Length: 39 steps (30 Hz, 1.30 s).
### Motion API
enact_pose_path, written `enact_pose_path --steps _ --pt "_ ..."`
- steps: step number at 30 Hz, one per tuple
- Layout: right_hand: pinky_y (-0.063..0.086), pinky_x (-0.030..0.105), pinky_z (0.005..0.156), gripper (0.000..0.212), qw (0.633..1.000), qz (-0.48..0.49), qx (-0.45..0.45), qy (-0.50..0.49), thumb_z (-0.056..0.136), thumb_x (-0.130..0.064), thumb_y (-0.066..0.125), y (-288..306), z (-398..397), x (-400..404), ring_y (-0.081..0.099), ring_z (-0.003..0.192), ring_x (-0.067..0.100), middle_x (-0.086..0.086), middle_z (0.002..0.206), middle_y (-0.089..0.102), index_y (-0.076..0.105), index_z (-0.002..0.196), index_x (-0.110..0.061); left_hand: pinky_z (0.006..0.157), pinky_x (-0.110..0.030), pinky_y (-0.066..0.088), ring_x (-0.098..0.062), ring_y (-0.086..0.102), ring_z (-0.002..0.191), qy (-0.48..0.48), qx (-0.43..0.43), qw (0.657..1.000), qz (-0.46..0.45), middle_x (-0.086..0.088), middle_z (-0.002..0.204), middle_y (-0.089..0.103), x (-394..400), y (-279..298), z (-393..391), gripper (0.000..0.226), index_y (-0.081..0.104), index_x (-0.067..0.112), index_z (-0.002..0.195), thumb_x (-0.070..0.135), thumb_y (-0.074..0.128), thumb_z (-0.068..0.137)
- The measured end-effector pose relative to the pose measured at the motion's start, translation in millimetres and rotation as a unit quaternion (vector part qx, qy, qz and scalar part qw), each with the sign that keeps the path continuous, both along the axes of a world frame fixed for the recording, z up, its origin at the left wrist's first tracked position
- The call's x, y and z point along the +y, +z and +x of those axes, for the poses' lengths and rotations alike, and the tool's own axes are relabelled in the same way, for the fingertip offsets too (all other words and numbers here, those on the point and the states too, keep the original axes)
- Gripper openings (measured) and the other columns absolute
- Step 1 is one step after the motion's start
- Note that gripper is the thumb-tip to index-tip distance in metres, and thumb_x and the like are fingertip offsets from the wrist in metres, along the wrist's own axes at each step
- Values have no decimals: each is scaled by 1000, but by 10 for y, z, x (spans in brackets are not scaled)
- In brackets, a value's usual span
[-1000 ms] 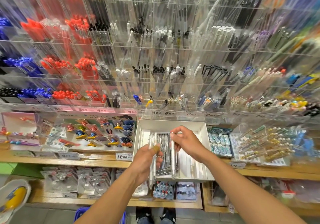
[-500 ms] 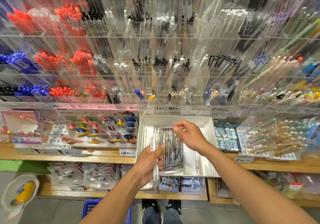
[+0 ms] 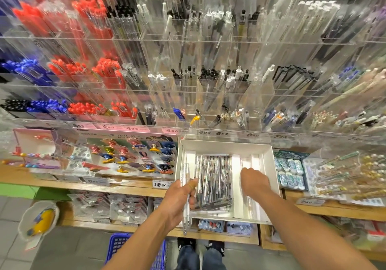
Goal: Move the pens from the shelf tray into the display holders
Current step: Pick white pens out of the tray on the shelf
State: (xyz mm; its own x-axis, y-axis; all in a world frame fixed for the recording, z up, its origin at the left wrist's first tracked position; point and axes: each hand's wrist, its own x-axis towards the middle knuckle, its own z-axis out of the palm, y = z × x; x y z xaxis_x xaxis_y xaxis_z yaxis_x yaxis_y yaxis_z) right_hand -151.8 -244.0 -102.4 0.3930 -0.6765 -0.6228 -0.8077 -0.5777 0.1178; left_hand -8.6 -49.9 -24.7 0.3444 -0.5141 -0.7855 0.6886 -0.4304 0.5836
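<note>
A white shelf tray sits on the wooden shelf in front of me, with a stack of wrapped dark pens lying in its middle. My left hand grips a small bunch of clear pens at the tray's left edge, their tips pointing down past the shelf. My right hand reaches down into the tray's right side over clear pens; its fingers are curled and hidden, so I cannot tell if they hold one. Clear acrylic display holders full of pens rise in tiers above.
Price labels line the shelf edge. Boxed clips lie left of the tray, erasers and gold-capped pens to its right. A blue basket stands on the floor by my feet. A lower shelf holds packets.
My right hand has dropped from the tray's top middle to its lower right side. My left hand with the clear pens has shifted slightly left. The view has moved closer.
</note>
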Motion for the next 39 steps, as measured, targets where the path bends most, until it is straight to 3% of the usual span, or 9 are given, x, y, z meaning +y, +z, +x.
enact_pose_path --steps 5,9,15,21,27,30,32,35,39 --pt "55 35 78 30 999 -19 -23 -38 89 2 51 -48 -16 65 67 96 24 4 106 68 54 117 -9 65 -33 54 -12 39 54 -6 -15 1000 6 0 67 50 29 -33 -2 47 45 -1 130 24 64 94" --pt "50 33 71 35 998 -15 -28 -52 88 0 54 -41 0 64 67 95 22 3 106 67 51 121 -9 48 -22 44 -12 38 53 -18 -20 1000 0 -1 68 48 30 -41 -36 29 51 5 115 22 63 96" --pt "44 33 60 42 994 -20 -98 -49 90 -3 50 -32 -57 86 58 74 21 0 83 57 35 127 -14 48 -23 43 -12 41 52 -17 -23 1000 -4 0 66 50 61 -39 -64 23 50 9 110 21 64 96" --pt "47 32 64 16 972 28 -208 -105 99 -18 50 139 -197 -6 58 78 21 3 89 58 46 114 -13 49 -25 41 -10 43 52 -19 -37 999 -15 -3 73 50 96 3 -89 19 53 9 108 21 63 96" --pt "48 26 58 9 889 161 -397 -161 96 -20 59 636 -75 62 66 63 14 3 83 70 57 99 -12 49 -26 44 -11 42 51 -14 -44 998 -30 -3 72 51 94 49 -130 19 54 9 104 21 65 95" --pt "51 24 56 6 825 244 -465 -209 96 -15 60 862 31 164 64 58 14 10 84 71 58 100 -10 78 -43 57 -12 41 53 -22 -51 998 -35 -3 74 52 84 73 -157 27 54 6 108 24 67 93" --pt "51 26 57 6 792 268 -499 -227 97 -12 59 972 99 229 65 61 18 15 86 72 57 102 -9 94 -48 51 -11 42 53 -21 -50 998 -32 -1 72 53 95 90 -163 28 55 6 110 25 68 93" --pt "54 33 64 4 741 264 -550 -280 97 -9 57 1045 172 297 65 65 21 19 85 71 58 100 -8 56 -30 53 -11 42 49 13 -38 999 -37 -1 69 52 127 113 -156 25 55 5 106 23 66 93" --pt "56 37 74 5 668 242 -594 -378 97 -8 57 1032 202 402 66 68 20 15 82 68 57 100 -5 59 -29 53 -11 41 48 41 -19 999 -27 0 65 52 181 129 -161 30 52 5 113 22 66 94"
